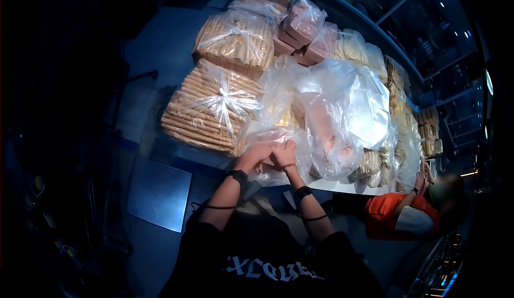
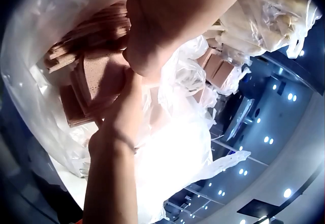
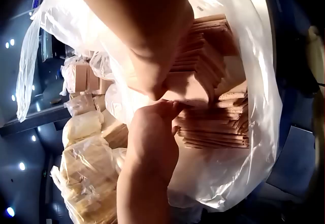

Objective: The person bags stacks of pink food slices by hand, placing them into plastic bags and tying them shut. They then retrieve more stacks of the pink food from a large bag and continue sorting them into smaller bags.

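Observation:
Both hands are together inside the mouth of an open clear plastic bag (image 3: 266, 102) at the near edge of the table. In it lie stacks of flat, pinkish-brown folded pieces (image 3: 218, 125), some lying flat and others leaning in a row. My left hand (image 1: 261, 154) grips a bundle of these pieces, thumb and fingertips at its edge in the right wrist view. Right beside it, my right hand (image 1: 285, 152) has its fingers bent over the same bundle (image 2: 104, 76). The right fingertips are mostly hidden behind the hands.
Knotted bags of long tan rolls (image 1: 211, 105) stand to the left. Behind are bagged pink blocks (image 1: 302, 27), with pale bagged stacks (image 1: 353, 49) farther right. Loose clear plastic (image 1: 369, 105) covers the middle. A person in an orange vest (image 1: 383, 212) is at the right.

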A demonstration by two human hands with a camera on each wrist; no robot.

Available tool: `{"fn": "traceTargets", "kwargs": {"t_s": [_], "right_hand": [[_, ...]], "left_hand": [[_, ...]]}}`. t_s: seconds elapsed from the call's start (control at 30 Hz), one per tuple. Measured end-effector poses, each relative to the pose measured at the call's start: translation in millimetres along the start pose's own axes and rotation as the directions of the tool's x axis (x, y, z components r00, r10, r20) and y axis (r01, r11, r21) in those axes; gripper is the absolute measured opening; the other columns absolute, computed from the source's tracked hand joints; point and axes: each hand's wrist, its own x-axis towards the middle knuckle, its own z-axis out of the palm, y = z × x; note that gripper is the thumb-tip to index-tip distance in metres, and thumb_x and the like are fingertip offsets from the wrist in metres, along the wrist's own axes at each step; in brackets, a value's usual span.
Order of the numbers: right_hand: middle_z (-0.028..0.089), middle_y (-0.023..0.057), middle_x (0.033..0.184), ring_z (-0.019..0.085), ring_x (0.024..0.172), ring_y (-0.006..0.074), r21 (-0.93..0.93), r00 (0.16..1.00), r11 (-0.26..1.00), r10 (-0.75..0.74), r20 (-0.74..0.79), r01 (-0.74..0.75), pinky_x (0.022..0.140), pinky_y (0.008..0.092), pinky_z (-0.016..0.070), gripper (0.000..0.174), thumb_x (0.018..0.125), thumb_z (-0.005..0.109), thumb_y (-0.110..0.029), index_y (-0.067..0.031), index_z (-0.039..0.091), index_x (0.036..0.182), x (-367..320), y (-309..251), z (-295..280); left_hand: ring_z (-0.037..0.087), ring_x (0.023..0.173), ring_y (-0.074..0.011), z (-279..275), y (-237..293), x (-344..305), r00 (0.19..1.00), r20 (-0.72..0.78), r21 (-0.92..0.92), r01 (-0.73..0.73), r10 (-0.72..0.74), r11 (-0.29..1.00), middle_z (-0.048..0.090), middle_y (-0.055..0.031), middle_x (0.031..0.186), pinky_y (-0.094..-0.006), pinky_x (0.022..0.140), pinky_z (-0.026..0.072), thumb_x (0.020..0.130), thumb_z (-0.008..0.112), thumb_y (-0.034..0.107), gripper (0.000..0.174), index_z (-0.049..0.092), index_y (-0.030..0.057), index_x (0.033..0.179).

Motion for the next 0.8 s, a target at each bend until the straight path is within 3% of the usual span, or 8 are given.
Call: {"fn": "traceTargets", "kwargs": {"t_s": [0.07,0.17,0.23,0.27,0.37,0.5,0.6,0.8], "right_hand": [[0.048,0.0276,0.124,0.050,0.120,0.0369,0.079,0.971,0.984,0.171,-0.167,-0.160,0.094,0.0456,0.0468,0.095,0.072,0.076,-0.044,0.0097,0.029,0.134,8.2,-3.9,18.9],[0.049,0.0319,0.121,0.050,0.116,0.0451,-0.110,0.969,0.968,0.235,0.081,-0.226,0.095,0.0484,0.0449,0.095,0.072,0.074,-0.049,0.0094,0.031,0.134,-14.9,-107.8,-97.8],[0.050,0.0328,0.117,0.050,0.115,0.0479,-0.142,0.963,0.959,0.259,0.069,-0.247,0.095,0.0490,0.0450,0.095,0.073,0.075,-0.049,0.0088,0.032,0.135,-22.8,-95.8,-77.2],[0.051,0.0332,0.116,0.049,0.114,0.0493,-0.158,0.963,0.956,0.261,0.066,-0.248,0.095,0.0493,0.0451,0.094,0.073,0.075,-0.049,0.0085,0.032,0.135,-21.8,-89.0,-65.5],[0.054,0.0321,0.114,0.051,0.114,0.0464,-0.080,0.983,0.980,0.184,0.006,-0.183,0.092,0.0486,0.0457,0.094,0.073,0.076,-0.050,0.0077,0.033,0.135,-18.4,-71.1,-30.8],[0.058,0.0263,0.109,0.057,0.105,0.0381,0.310,0.976,0.935,0.115,0.185,-0.169,0.089,0.0434,0.0469,0.070,0.082,0.071,-0.042,0.0052,0.045,0.126,-17.0,-80.0,-84.7],[0.062,0.0219,0.108,0.061,0.100,0.0305,0.520,0.969,0.821,0.159,0.190,-0.237,0.089,0.0365,0.0471,0.042,0.095,0.059,-0.032,0.0033,0.057,0.117,-35.4,-3.5,-28.3],[0.058,0.0226,0.129,0.054,0.122,0.0287,0.568,0.945,0.756,0.242,0.221,-0.326,0.101,0.0340,0.0407,0.059,0.099,0.051,-0.038,0.0020,0.042,0.141,-21.1,-21.0,-25.4]], "left_hand": [[0.070,0.069,-0.0312,1.8,-3.5,5.1,0.999,-0.018,0.069,-0.028,0.029,0.997,0.070,-0.0253,0.092,-0.0401,0.063,0.0565,0.094,0.046,0.037,0.048,0.067,-0.0032,0.110],[0.070,0.078,-0.0334,-13.8,34.6,-16.8,0.996,0.038,0.158,0.075,-0.082,0.985,0.070,-0.0246,0.100,-0.0403,0.069,0.0559,0.091,0.049,0.046,0.052,0.070,0.0021,0.109],[0.070,0.071,-0.0363,-28.9,70.7,-38.1,0.947,0.153,-0.025,0.288,-0.281,0.957,0.070,-0.0253,0.099,-0.0414,0.061,0.0564,0.086,0.056,0.054,0.057,0.070,0.0031,0.108],[0.070,0.073,-0.0357,-22.3,59.3,-26.5,0.989,0.046,0.048,0.141,-0.144,0.989,0.070,-0.0242,0.099,-0.0410,0.064,0.0562,0.086,0.056,0.053,0.056,0.070,0.0037,0.107],[0.069,0.082,-0.0339,-12.0,29.7,-6.9,0.986,-0.097,0.262,-0.103,0.132,0.960,0.070,-0.0213,0.101,-0.0398,0.074,0.0551,0.088,0.055,0.050,0.051,0.070,0.0062,0.108],[0.069,0.093,-0.0322,-13.8,20.4,4.6,0.979,-0.066,0.363,-0.155,0.192,0.919,0.070,-0.0201,0.106,-0.0399,0.080,0.0539,0.092,0.050,0.042,0.043,0.069,0.0102,0.114],[0.068,0.098,-0.0323,-10.1,11.9,12.0,0.993,-0.014,0.392,-0.099,0.113,0.914,0.070,-0.0184,0.107,-0.0412,0.082,0.0532,0.094,0.046,0.035,0.039,0.068,0.0121,0.117],[0.064,0.109,-0.0310,-35.5,76.7,-30.2,0.996,0.075,0.577,-0.007,-0.045,0.816,0.068,-0.0132,0.117,-0.0413,0.092,0.0491,0.094,0.044,0.032,0.039,0.068,0.0130,0.118]]}}
